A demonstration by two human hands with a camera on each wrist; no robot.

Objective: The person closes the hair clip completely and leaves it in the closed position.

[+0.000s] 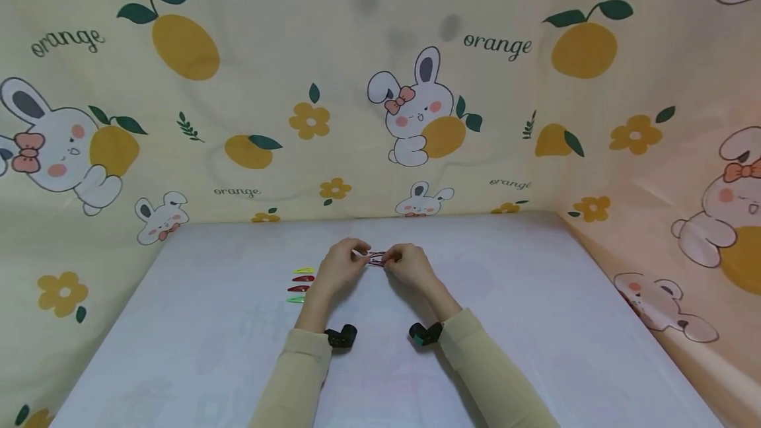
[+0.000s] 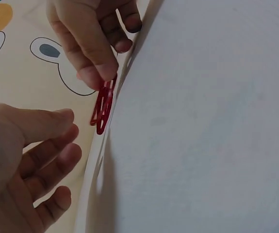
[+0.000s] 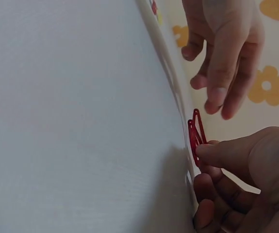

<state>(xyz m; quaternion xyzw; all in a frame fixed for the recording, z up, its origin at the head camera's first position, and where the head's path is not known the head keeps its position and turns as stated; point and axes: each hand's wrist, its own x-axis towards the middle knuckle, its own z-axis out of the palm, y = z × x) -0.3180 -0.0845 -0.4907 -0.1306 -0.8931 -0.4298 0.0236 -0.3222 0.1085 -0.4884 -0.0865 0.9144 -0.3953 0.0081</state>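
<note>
A red snap hair clip (image 3: pixel 197 131) is pinched between the thumb and fingers of my right hand (image 1: pixel 409 264). Its two metal parts stand apart at the free end. Beside that end hovers my left hand (image 1: pixel 343 266), thumb and fingers loosely bent and apart; both wrist views show a gap between them and the clip. In the left wrist view the clip (image 2: pixel 103 107) hangs below the right fingertips, whose grip hides its other end. Left of my left hand, a yellow clip (image 1: pixel 304 271), two red clips (image 1: pixel 298 288) and a green clip (image 1: pixel 296 299) lie in a column.
A white-covered table (image 1: pixel 511 283) carries the clips. Behind it and along both sides hangs a cream curtain (image 1: pixel 345 38) printed with rabbits and oranges. A black wrist camera (image 1: pixel 341 337) sits at my left cuff, another camera (image 1: pixel 425 334) at my right.
</note>
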